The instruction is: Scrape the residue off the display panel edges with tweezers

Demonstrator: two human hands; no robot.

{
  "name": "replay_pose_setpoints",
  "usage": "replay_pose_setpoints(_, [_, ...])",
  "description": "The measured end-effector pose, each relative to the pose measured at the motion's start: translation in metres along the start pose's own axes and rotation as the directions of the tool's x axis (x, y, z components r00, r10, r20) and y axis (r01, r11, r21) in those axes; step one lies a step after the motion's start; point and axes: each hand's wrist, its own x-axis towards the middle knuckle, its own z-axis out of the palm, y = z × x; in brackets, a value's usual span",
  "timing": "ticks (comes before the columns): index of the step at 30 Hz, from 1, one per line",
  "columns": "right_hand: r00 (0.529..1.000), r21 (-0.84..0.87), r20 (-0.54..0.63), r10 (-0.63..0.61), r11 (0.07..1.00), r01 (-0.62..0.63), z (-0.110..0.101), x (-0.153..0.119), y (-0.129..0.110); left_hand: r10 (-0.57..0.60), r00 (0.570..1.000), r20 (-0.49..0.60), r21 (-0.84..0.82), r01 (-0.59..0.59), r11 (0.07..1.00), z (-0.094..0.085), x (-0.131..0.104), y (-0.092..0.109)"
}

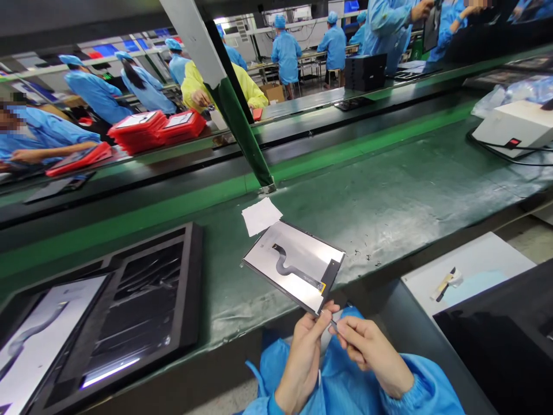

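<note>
A flat display panel (268,262) with a silvery back and a curved dark flex cable (283,268) lies tilted over the front edge of the green bench. My left hand (306,346) pinches the panel's near corner between thumb and fingers. Close beside it, my right hand (367,346) is closed on a thin dark tool (333,324), whose tip is near that same corner. What the tool's tip touches is too small to tell. Some white paper sheets (261,216) lie just beyond the panel's far corner.
A black foam tray (195,288) with more panels stands at the left. A metal post (246,132) rises behind the papers. At the right are a white device (518,127) with a cable and a white surface (488,259) below bench level. People work across the line.
</note>
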Motion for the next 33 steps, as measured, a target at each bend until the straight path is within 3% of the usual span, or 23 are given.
replay_pose_setpoints(3, [0.999, 0.025, 0.012, 0.037, 0.999, -0.037, 0.001, 0.000, -0.002, 0.011, 1.000, 0.003, -0.003, -0.011, 1.000, 0.000, -0.003, 0.001])
replay_pose_setpoints(6, [0.986, -0.154, -0.072, -0.150, 0.978, 0.138, 0.002, -0.004, 0.001, 0.007, 1.000, 0.026, 0.014, -0.007, 1.000, -0.003, -0.008, 0.006])
replay_pose_setpoints(8, [0.925, -0.376, -0.144, -0.353, 0.884, 0.279, 0.002, -0.008, 0.006, 0.023, 0.999, 0.022, 0.041, -0.024, 0.999, -0.006, -0.012, 0.010])
replay_pose_setpoints(11, [0.785, -0.653, -0.144, -0.603, 0.654, 0.383, 0.002, -0.012, 0.013, 0.099, 0.995, -0.020, 0.101, -0.097, 0.990, -0.010, -0.014, 0.013])
replay_pose_setpoints(14, [0.684, -0.771, -0.045, -0.728, 0.460, 0.440, 0.002, -0.013, 0.016, 0.167, 0.985, -0.039, 0.175, -0.158, 0.972, -0.013, -0.012, 0.012])
replay_pose_setpoints(16, [0.656, -0.803, 0.003, -0.755, 0.389, 0.451, 0.002, -0.013, 0.015, 0.183, 0.982, -0.035, 0.203, -0.172, 0.964, -0.013, -0.010, 0.011])
replay_pose_setpoints(22, [0.626, -0.840, 0.027, -0.780, 0.321, 0.437, 0.002, -0.011, 0.012, 0.181, 0.983, -0.039, 0.206, -0.170, 0.964, -0.011, -0.009, 0.012])
replay_pose_setpoints(33, [0.646, -0.854, 0.076, -0.760, 0.284, 0.435, 0.000, -0.010, 0.007, 0.185, 0.982, -0.033, 0.222, -0.173, 0.960, -0.010, -0.008, 0.011])
